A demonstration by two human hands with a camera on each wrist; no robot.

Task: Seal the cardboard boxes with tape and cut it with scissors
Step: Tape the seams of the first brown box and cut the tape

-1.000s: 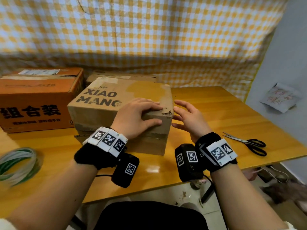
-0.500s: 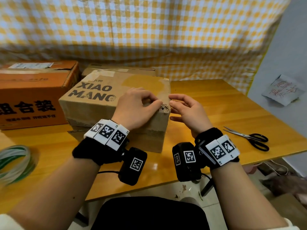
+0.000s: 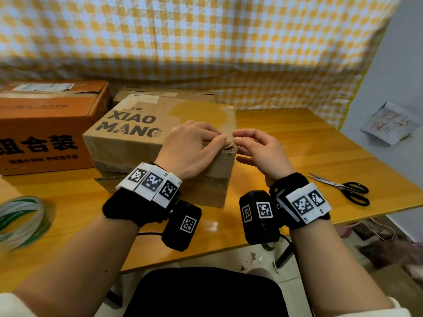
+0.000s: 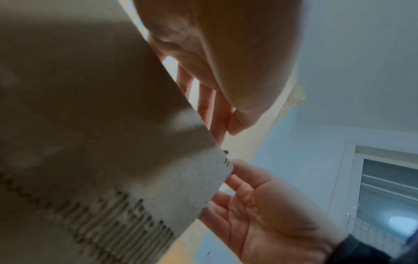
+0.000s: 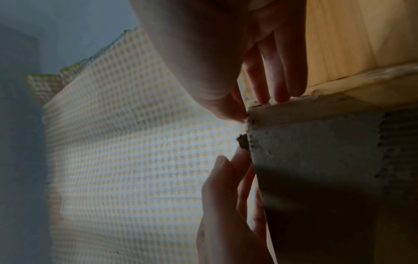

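Right hand (image 3: 261,154) has closed in on box (image 3: 146,143) corner.
Its fingers pinch the torn edge; left hand (image 3: 190,152) lies flat, fingers relaxed.

Brown box (image 3: 146,143): matt corrugated cardboard, top skin scuffed, near corner frayed with torn paper. Left wrist view shows its side (image 4: 95,125) rough, exposed fluting along the lower strip. Orange box (image 3: 45,124): printed cardboard, slightly smoother, paper label on top. Counter (image 3: 320,143): glossy varnished wood, shows reflections. Tape roll (image 3: 20,218): clear glossy plastic film. Scissors (image 3: 343,187): bright metal blades, black plastic handles. Backdrop (image 3: 206,42): checked cloth, matt, wrinkled. Wristbands (image 3: 299,197): black fabric, matt white marker tiles.
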